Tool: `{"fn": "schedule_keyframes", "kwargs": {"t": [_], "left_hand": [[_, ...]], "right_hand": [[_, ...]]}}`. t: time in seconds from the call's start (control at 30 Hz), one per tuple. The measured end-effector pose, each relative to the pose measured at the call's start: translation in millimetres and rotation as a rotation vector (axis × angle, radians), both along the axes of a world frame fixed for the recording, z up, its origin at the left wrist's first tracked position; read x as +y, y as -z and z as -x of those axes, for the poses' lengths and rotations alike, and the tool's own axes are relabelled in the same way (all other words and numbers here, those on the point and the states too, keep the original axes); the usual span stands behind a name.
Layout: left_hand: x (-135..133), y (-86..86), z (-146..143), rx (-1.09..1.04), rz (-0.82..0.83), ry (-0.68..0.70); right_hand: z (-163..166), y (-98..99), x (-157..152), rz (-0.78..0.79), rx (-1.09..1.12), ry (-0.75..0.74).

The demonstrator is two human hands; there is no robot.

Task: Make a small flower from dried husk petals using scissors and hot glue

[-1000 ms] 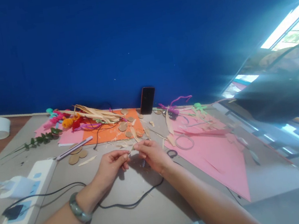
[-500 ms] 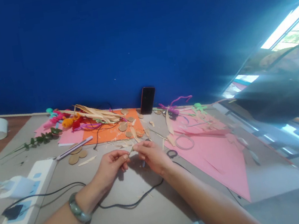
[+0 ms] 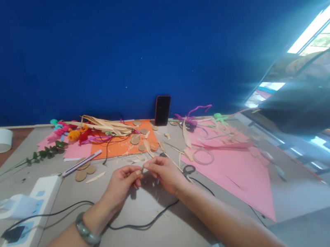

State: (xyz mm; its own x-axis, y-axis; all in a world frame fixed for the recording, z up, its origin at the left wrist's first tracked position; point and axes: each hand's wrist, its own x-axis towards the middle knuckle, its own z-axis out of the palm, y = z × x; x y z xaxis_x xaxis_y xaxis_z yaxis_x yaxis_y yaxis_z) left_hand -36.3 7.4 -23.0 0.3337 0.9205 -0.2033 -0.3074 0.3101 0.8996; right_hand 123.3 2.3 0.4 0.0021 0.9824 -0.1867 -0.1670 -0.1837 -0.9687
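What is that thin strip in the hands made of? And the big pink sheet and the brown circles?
The thin strip, pinched between the left hand and the right hand, looks like dried leaf or straw: pale tan, matte, though too small to be sure. The pink sheet seems to be paper: flat, thin, dull. The brown circles look like cardboard: tan, flat, matte.

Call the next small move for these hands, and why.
Probably hold the left hand pinched and draw the right hand gently away, splitting the strip: both hands pinch this thin pale strip close together above the table, and similar slivers lie nearby.
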Motion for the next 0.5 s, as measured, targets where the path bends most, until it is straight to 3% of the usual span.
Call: {"fn": "schedule_keyframes", "kwargs": {"t": [0.5], "left_hand": [[-1.8,-0.7,-1.0,-0.028,0.034,0.012]], "right_hand": [[4.9,2.6,-2.6,-0.017,-0.084,0.063]]}}
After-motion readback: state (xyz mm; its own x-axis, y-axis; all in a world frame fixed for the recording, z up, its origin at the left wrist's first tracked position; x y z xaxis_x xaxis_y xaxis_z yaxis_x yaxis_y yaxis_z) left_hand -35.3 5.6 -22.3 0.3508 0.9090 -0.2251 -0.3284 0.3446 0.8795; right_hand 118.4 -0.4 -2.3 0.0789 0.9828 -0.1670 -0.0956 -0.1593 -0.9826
